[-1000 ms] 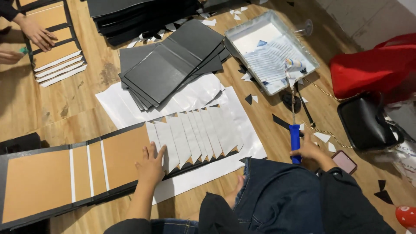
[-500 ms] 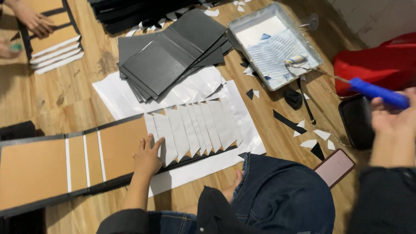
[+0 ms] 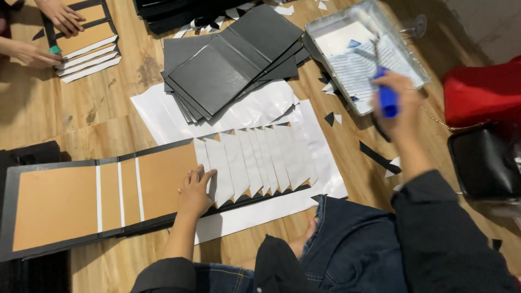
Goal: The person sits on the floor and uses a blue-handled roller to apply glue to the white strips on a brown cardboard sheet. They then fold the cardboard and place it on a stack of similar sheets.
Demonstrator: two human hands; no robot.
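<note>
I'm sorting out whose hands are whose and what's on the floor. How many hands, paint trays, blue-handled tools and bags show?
Hands: 4 (own left hand, own right hand, two of another person)
Paint tray: 1
Blue-handled roller: 1
Bags: 2 (red bag, black bag)
Total: 8

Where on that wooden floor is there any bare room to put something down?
Bare wood shows left of the stack of grey folded covers, above the brown board panel, and below that panel beside the left hand. Near the metal paint tray and right hand, paper scraps crowd the floor.
</note>
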